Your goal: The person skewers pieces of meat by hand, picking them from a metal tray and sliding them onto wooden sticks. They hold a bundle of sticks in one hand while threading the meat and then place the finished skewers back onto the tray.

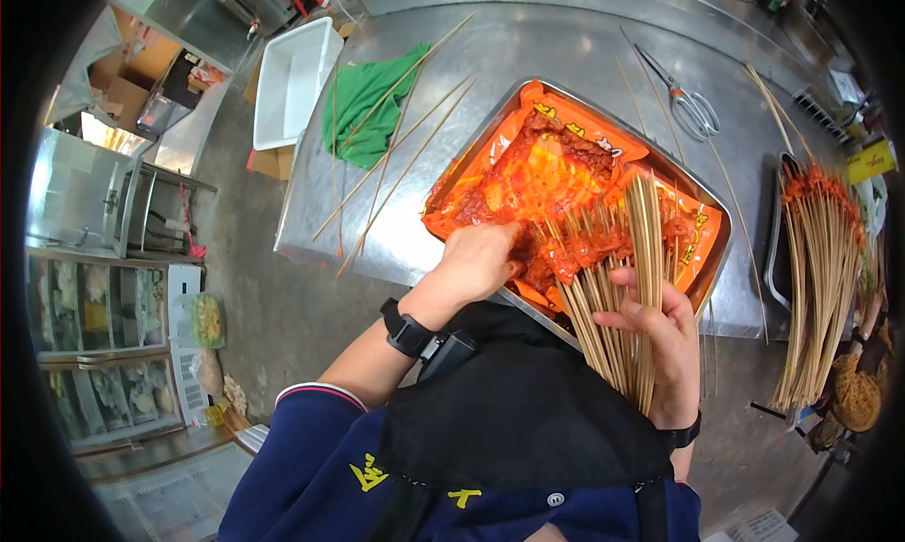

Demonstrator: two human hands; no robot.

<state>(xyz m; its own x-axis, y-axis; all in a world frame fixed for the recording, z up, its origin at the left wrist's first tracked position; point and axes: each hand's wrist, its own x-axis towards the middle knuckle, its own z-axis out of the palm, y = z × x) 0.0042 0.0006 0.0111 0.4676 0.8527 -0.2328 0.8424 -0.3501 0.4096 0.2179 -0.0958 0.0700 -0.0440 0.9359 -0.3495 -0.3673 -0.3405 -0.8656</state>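
A metal tray (714,203) holds orange plastic bags (693,247) and red sauced meat (551,259). Many thin wooden skewers (603,325) lean over its near edge, their upper ends in the meat. My left hand (481,259) is at the tray's near left, its fingers curled into the red meat; the fingertips are hidden. My right hand (665,330) is wrapped round an upright bundle of bare skewers (646,259), beside the leaning ones.
Loose skewers (405,165) lie over a green cloth (372,104) at left, near a white bin (294,80). Scissors (688,104) lie beyond the tray. At right, a second tray (778,269) holds many meat skewers (820,278). A co-worker's hand (860,339) shows at far right.
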